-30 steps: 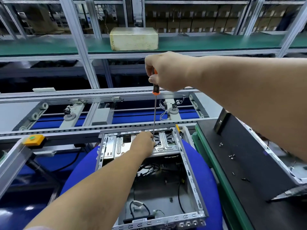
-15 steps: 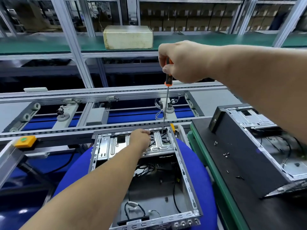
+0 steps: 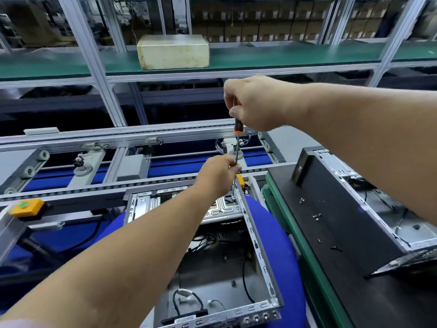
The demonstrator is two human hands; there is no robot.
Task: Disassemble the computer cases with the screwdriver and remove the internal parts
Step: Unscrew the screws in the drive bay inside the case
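Observation:
An open metal computer case [image 3: 260, 252] lies on a blue round seat [image 3: 286, 256], with black cables loose inside it. A silver drive bracket [image 3: 222, 210] spans its far end. My right hand [image 3: 255, 102] grips the orange-and-black handle of a long screwdriver [image 3: 237, 147], held upright. The tip stands at the bracket's far right corner. My left hand [image 3: 217, 174] pinches the steel shaft just above the bracket.
A second open case [image 3: 354, 192] lies on the black mat [image 3: 331, 233] to the right, with several loose screws [image 3: 316, 216] on the mat. A conveyor frame [image 3: 118, 147] runs across behind. A cream box [image 3: 173, 52] sits on the green shelf. A yellow button box [image 3: 26, 207] is at left.
The screwdriver has shifted right, from the bracket's middle to its far right corner. My left hand has left the bracket, risen and taken hold of the shaft.

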